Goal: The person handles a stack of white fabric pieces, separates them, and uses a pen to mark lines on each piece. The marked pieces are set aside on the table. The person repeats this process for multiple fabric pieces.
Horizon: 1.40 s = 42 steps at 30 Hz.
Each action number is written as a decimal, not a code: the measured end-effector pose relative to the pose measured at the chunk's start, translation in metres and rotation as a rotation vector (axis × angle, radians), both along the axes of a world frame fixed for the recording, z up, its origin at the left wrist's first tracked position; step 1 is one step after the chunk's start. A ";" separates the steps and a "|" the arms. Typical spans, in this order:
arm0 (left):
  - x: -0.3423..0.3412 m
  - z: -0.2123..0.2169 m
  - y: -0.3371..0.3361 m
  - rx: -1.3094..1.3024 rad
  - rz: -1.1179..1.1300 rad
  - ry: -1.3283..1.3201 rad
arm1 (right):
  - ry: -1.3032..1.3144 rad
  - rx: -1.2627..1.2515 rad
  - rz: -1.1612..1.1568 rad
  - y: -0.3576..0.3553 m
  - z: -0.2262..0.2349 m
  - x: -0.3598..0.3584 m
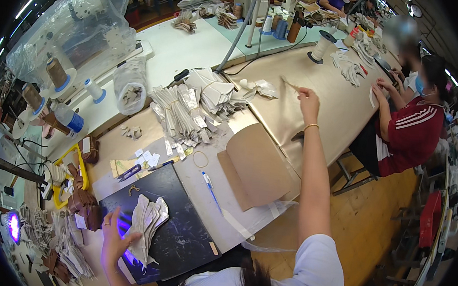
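Observation:
My left hand (114, 237) is open, fingers spread, at the left side of a black board (185, 215). Its thumb is beside a small stack of pale grey-white cut pieces (148, 220), perhaps touching it. Farther off, my right arm reaches out over the gold-tan table sheet (331, 110). The fingers of my right hand (309, 103) are pinched on a thin tan strip (291, 85), partly blurred. Left of that hand lies a small pale crumpled piece (263, 89).
Bundles of pale pieces (180, 115) stand mid-table, beside a curved brown sheet (260, 161). A pen (212, 189), snips (130, 173) and a rubber band (200, 159) lie nearer. A yellow basket (80, 166) and a lit lamp (13, 226) are left; a co-worker in red (416, 128) sits right.

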State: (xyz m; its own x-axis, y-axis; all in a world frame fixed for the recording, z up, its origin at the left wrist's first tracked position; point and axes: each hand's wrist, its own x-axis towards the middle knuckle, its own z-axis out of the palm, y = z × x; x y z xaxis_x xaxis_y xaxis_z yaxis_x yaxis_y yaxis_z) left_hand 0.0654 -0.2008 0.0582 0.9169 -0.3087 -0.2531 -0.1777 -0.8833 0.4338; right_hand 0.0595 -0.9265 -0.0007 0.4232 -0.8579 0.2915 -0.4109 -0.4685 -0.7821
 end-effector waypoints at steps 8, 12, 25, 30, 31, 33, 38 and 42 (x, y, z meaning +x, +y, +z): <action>-0.020 0.032 -0.005 -0.221 0.021 -0.184 | -0.600 0.196 0.352 0.112 0.141 -0.063; -0.026 0.050 -0.027 -0.368 -0.052 -0.270 | -0.617 0.252 0.596 0.184 0.182 -0.091; -0.049 0.118 -0.112 -0.761 -0.358 -0.924 | -0.325 -0.008 1.252 0.399 0.209 -0.108; -0.044 0.116 -0.112 -0.755 -0.284 -1.055 | -0.368 -0.103 1.328 0.420 0.208 -0.108; -0.043 0.115 -0.111 -0.742 -0.297 -1.080 | -0.372 -0.104 1.326 0.422 0.208 -0.108; -0.042 0.112 -0.108 -0.722 -0.327 -1.131 | -0.367 -0.089 1.340 0.423 0.209 -0.110; -0.042 0.109 -0.107 -0.774 -0.331 -1.211 | -0.428 -0.118 1.376 0.425 0.201 -0.109; -0.047 0.115 -0.104 -0.929 -0.388 -0.664 | -0.368 0.021 1.274 0.426 0.204 -0.110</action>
State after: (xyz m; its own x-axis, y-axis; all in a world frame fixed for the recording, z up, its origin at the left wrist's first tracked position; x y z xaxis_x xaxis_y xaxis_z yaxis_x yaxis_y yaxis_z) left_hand 0.0188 -0.3051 0.1731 0.5901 -0.4066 0.6974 -0.7914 -0.1207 0.5993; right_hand -0.0501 -0.5004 0.2036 0.8298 0.0713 0.5534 0.5401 -0.3521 -0.7644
